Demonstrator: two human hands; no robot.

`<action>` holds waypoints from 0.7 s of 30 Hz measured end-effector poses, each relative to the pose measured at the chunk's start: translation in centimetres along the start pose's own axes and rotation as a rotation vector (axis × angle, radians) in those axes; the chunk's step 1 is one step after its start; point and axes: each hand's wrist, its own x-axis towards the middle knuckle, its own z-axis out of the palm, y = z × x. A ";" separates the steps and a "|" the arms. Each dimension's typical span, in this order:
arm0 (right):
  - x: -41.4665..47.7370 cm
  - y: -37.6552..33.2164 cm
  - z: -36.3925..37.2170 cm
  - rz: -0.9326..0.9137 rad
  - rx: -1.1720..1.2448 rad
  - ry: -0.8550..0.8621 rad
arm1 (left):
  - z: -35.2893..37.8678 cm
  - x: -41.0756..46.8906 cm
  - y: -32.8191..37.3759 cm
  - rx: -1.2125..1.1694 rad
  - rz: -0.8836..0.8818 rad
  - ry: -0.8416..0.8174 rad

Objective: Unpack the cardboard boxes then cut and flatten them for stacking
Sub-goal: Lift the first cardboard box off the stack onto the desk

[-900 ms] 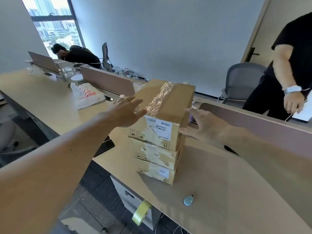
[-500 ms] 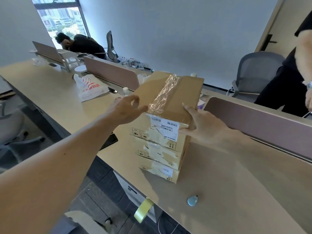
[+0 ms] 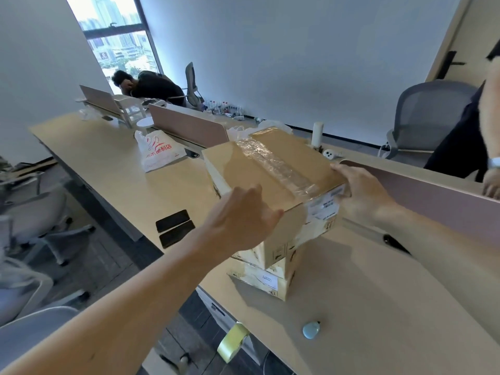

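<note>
Gripping the top box (image 3: 270,169) with curled fingers: left hand (image 3: 240,212) over its near corner, right hand (image 3: 359,190) on its right side, thumb on top. Sits askew over the stack (image 3: 259,277) on the table (image 3: 378,293). Keep level; swing toward bare table nearer, clear of divider (image 3: 433,193), phones (image 3: 174,226), table edge.

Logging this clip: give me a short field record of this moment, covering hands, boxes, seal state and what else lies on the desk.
left hand: grips near corner of top box
right hand: grips its right edge, thumb on top
top box: sealed with clear tape, askew over the stack
lower boxes: two, stacked on the desk
desk items: two dark phones, small blue object, white printed bag
desk edge: yellow tape roll hanging
task stage: top box not yet opened
</note>
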 end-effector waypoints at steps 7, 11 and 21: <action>-0.5 -2.2 1.9 0.353 0.549 0.108 | -1.4 6.2 -3.1 -0.131 0.135 0.030; -0.9 -4.1 3.8 0.386 0.642 0.010 | -2.5 13.0 -8.2 -0.056 0.037 0.075; 2.6 -3.6 3.2 0.296 0.517 0.104 | -1.9 18.3 -12.5 0.171 -0.080 -0.068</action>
